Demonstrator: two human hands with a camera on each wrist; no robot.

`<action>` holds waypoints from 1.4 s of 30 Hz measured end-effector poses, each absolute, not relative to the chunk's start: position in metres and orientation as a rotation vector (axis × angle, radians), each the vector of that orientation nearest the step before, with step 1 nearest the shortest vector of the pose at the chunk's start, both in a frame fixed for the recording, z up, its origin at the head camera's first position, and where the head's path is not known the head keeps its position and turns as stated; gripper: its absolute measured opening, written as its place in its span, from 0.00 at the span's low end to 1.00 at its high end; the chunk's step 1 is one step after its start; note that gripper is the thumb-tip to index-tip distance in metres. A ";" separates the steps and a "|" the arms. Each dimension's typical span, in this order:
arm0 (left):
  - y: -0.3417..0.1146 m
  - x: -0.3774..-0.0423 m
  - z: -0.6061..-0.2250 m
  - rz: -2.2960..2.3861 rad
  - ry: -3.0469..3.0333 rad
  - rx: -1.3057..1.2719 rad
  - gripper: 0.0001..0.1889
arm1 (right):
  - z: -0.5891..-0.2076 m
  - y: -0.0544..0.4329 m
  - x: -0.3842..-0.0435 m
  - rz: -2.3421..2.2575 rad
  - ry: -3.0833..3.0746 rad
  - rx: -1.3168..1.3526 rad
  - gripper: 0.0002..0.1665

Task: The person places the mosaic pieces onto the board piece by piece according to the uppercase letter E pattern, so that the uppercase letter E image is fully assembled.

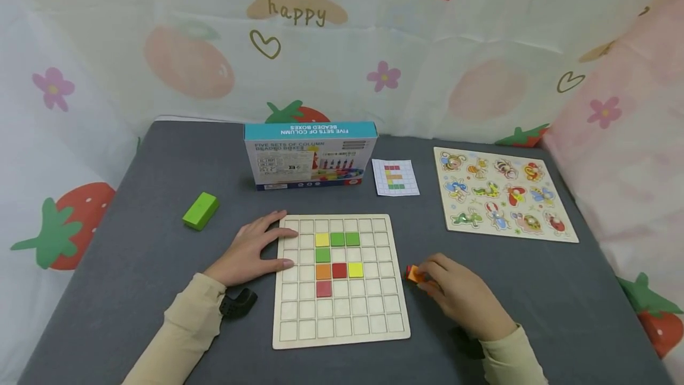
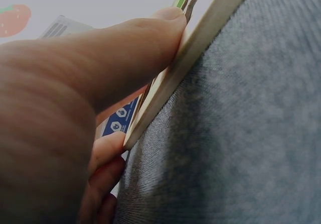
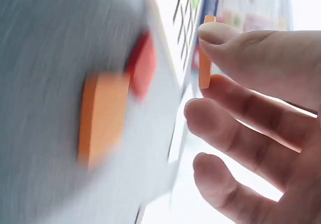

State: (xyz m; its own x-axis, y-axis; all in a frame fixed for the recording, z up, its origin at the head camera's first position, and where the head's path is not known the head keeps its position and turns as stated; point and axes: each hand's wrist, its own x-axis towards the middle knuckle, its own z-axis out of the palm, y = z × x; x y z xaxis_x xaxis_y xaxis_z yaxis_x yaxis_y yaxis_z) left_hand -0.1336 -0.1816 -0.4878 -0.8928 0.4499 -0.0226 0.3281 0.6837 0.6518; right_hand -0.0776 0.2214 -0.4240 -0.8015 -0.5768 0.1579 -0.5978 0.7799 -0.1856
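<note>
A pale wooden grid board [image 1: 376, 306] lies in front of me, with red, orange, yellow [image 1: 322, 239] and green square tiles set in several of its cells. My left hand [image 1: 256, 251] rests at the board's left edge, thumb and index fingertip on its rim and the fingers loosely stretched. To the right of the board, my right hand [image 1: 459, 290] pinches a thin orange tile [image 3: 204, 58] between thumb and index finger, just off the table. Below it on the cloth lie another orange tile [image 3: 105, 116] and a red tile [image 3: 144, 66], both blurred in the right wrist view.
Behind the board stand a toy box [image 1: 315, 159] and a small printed pattern card [image 1: 396, 178]. An insect puzzle board [image 1: 506, 195] lies at the back right. A green block stack [image 1: 200, 211] sits at the left. A patterned curtain [image 1: 342, 64] hangs behind the table.
</note>
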 end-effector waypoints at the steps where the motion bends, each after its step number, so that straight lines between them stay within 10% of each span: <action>1: -0.182 -0.134 -0.487 1.000 2.713 0.634 0.32 | -0.425 0.216 -0.078 0.353 -2.857 0.994 0.17; 19: -0.181 -0.136 -0.489 0.966 2.721 0.636 0.32 | -0.433 0.123 -0.071 0.343 -2.754 1.578 0.10; 42: -0.181 -0.133 -0.488 0.983 2.721 0.625 0.31 | -0.442 0.098 -0.072 0.215 -2.718 1.642 0.11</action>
